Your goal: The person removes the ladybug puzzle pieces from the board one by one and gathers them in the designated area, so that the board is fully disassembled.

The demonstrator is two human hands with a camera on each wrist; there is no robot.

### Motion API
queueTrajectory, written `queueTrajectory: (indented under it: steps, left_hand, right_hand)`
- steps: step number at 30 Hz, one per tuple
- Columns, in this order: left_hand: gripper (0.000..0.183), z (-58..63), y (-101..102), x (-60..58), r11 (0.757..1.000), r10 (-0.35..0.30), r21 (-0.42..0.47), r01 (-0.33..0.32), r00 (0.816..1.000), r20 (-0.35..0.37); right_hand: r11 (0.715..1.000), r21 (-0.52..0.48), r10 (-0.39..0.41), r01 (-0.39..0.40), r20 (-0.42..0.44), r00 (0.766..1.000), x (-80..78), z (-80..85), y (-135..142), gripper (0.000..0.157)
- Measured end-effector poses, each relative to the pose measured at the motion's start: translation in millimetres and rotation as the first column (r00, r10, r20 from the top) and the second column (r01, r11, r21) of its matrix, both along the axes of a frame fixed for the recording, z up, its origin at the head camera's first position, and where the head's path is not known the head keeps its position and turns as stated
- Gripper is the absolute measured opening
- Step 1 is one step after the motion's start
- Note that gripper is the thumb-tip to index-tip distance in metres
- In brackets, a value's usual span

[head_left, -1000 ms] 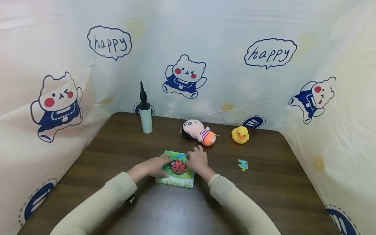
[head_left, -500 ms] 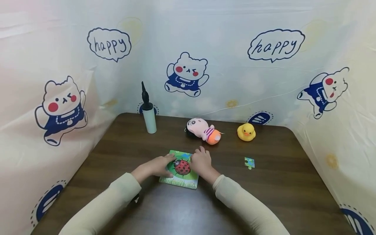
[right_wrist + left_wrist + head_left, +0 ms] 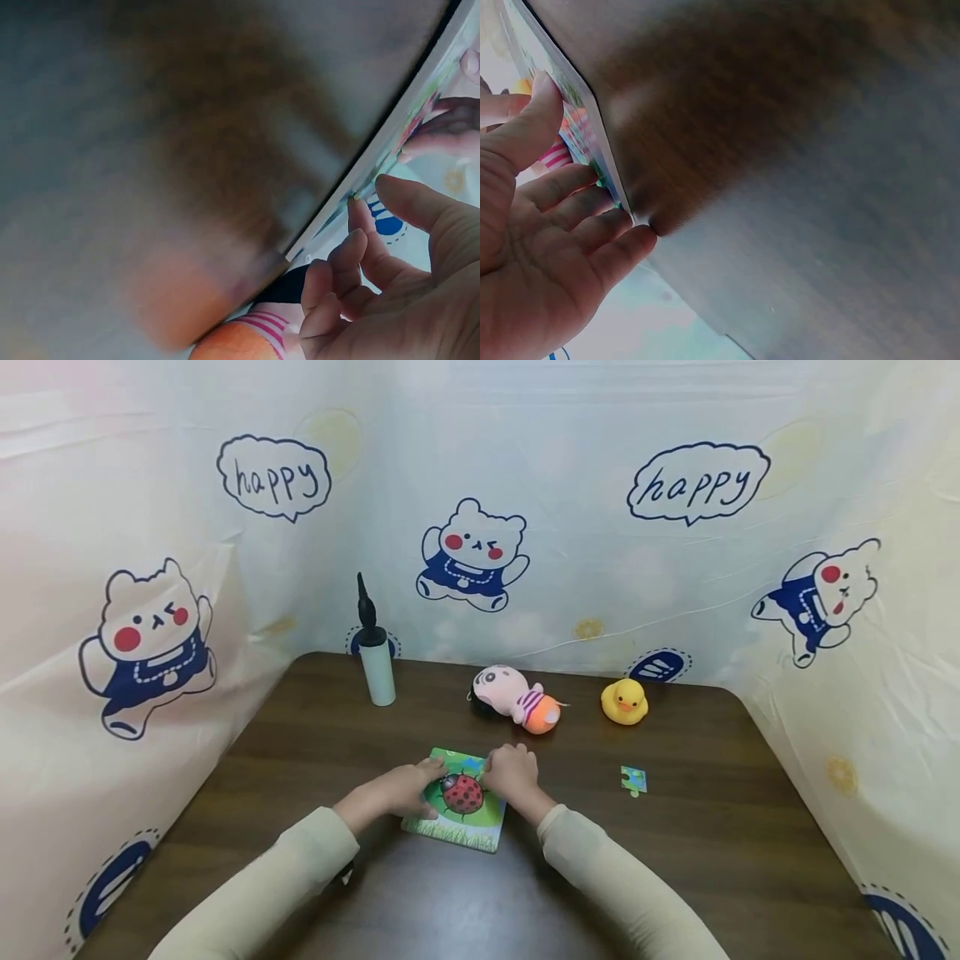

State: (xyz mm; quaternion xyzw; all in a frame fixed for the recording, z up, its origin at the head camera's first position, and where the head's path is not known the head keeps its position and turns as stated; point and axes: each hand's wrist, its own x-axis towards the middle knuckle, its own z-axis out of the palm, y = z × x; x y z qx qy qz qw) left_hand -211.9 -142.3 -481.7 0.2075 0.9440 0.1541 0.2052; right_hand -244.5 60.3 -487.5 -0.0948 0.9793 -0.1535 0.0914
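Observation:
A ladybug jigsaw puzzle (image 3: pixel 457 839) lies flat on the table, its picture facing up. My left hand (image 3: pixel 397 789) rests over its left side; in the left wrist view the fingers (image 3: pixel 611 259) stretch to the board's edge, with the thumb (image 3: pixel 540 124) over the picture. At the upper right side is my right hand (image 3: pixel 512 772), bent fingers hiding that corner. In the right wrist view its index finger (image 3: pixel 360 214) touches the board (image 3: pixel 375 154) and the thumb tip sits close by; I cannot tell whether a piece is between them. A loose puzzle piece (image 3: pixel 633 781) lies to the right.
Behind the puzzle, a plush doll (image 3: pixel 513 697) lies on its side. A yellow rubber duck (image 3: pixel 625 702) sits to its right. Toward the back left stands a hand pump (image 3: pixel 377 672) with a black nozzle. Printed cloth (image 3: pixel 570 568) surrounds the brown table (image 3: pixel 285 760).
The head view has shifted slightly. Both hands stay in nearly the same places on the puzzle, and the loose piece, doll, duck and pump have not moved on the table.

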Motion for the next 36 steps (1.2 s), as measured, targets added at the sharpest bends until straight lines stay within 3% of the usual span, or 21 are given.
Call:
queueTrajectory:
  steps: [11,15,19,22,31,36]
  left_hand:
    - [0.072,3.4,-0.1,0.8,1.0,0.006,0.001,-0.006,1.0,-0.009]
    - [0.072,3.0,-1.2,2.6,1.0,-0.001,0.008,0.001,1.0,-0.005]
    - [0.073,2.9,-4.5,4.1,1.0,-0.007,0.012,0.007,1.0,0.0]
    - [0.072,3.2,-6.9,4.0,1.0,-0.005,0.012,0.006,1.0,-0.005]
    - [0.072,5.2,-3.0,4.5,0.999,-0.029,0.023,0.03,0.999,-0.014]
    - [0.071,5.4,0.0,6.1,0.999,-0.019,0.035,0.019,1.0,-0.005]
  right_hand:
    - [0.999,-0.028,-0.027,0.026,-0.048,0.998,-1.2,6.9,-2.9,0.03]
    - [0.988,-0.147,-0.045,0.049,0.028,0.999,1.3,8.9,-1.1,0.027]
    - [0.947,-0.312,-0.038,0.072,0.112,0.993,2.6,9.9,0.8,0.016]
    - [0.93,-0.361,-0.014,0.064,0.14,0.99,1.8,9.4,0.7,0.012]
    - [0.924,-0.371,-0.036,0.094,0.16,0.986,0.4,2.6,0.3,0.012]
    - [0.926,-0.373,-0.01,0.058,0.131,0.991,-0.5,0.7,4.6,0.013]
